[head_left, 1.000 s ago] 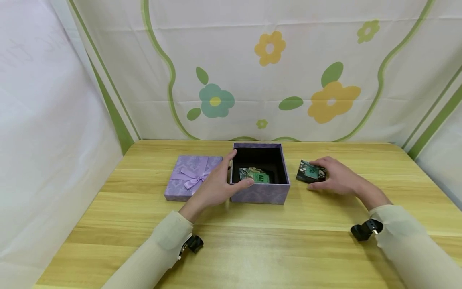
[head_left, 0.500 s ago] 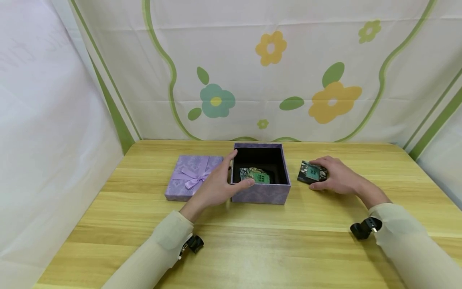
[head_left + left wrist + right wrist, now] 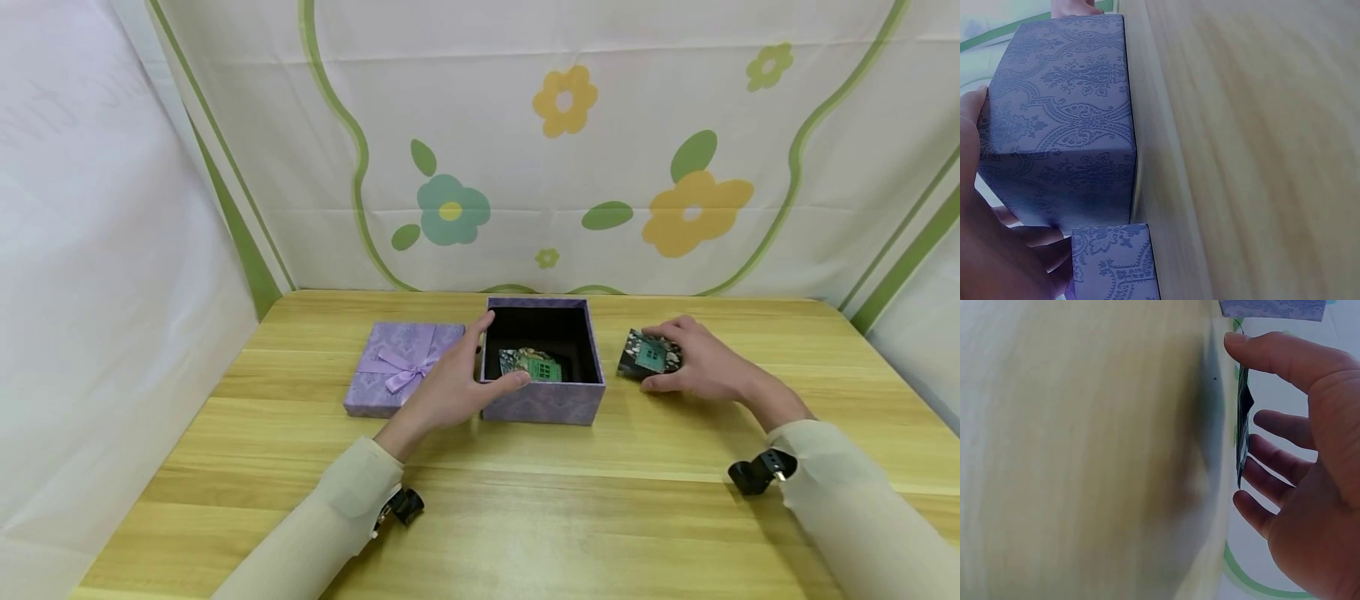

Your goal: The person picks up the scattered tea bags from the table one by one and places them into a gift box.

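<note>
My left hand (image 3: 450,375) holds the front left corner of an open purple gift box (image 3: 540,402), thumb over the front rim and fingers along its left wall. In the left wrist view the patterned box (image 3: 1060,94) stands on the table. Inside the black interior lies a flat packet with a green label (image 3: 542,367). To the right of the box, my right hand (image 3: 701,362) pinches a similar dark flower-print packet (image 3: 633,358) by its edges, thumb at the near side and fingers at the far side. In the right wrist view this packet (image 3: 1242,425) shows thin and edge-on, low over the table.
The purple box lid (image 3: 390,358) with a ribbon bow (image 3: 402,371) lies left of the box, partly behind my left hand. A wooden table (image 3: 525,517) spreads in front. White fabric with printed flowers (image 3: 525,167) hangs behind the table's far edge.
My right hand's fingers have bent up slightly on the packet, which has tilted a little in nearly the same place. The left hand and the box stay put.
</note>
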### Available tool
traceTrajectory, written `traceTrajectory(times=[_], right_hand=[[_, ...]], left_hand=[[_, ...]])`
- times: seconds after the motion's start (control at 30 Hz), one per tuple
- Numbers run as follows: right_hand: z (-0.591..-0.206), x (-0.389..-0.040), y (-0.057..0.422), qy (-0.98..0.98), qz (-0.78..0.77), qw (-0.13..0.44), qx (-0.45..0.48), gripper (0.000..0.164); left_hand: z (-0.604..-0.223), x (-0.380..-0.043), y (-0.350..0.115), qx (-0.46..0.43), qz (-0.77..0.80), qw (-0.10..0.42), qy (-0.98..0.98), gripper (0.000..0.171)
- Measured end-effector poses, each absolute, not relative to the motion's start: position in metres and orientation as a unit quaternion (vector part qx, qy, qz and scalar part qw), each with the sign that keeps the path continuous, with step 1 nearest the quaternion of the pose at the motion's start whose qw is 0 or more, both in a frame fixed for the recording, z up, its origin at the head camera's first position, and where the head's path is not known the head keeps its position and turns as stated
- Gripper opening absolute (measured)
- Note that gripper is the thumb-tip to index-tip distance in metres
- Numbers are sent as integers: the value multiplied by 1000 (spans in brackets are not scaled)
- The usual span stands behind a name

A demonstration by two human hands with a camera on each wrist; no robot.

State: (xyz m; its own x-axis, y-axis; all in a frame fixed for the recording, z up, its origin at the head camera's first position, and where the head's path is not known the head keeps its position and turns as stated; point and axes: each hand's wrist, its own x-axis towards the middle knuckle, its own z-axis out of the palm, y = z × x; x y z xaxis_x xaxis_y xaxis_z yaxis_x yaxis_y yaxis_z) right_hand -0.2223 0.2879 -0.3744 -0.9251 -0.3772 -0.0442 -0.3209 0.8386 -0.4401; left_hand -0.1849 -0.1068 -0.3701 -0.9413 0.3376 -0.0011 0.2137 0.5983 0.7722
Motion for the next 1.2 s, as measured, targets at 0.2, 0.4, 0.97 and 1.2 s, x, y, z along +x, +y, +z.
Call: traceTrajectory(times=[0.2,0.4,0.97,1.2], right_hand=[[-361,-218,285,954,-220,59,-195,91],[-343,-212,280,951,-226,60,-202,88],[-292,-204,241,938,-233,23,-257,82],[-286,-203,211,930,-237,24,-280,82]], left_hand=[[-370,-184,-107,155,424,71,890,110],[-371,-185,-107,154,423,70,890,110],[-370,-184,-107,152,424,74,890,109],[-370,-185,-107,148,426,76,889,111]])
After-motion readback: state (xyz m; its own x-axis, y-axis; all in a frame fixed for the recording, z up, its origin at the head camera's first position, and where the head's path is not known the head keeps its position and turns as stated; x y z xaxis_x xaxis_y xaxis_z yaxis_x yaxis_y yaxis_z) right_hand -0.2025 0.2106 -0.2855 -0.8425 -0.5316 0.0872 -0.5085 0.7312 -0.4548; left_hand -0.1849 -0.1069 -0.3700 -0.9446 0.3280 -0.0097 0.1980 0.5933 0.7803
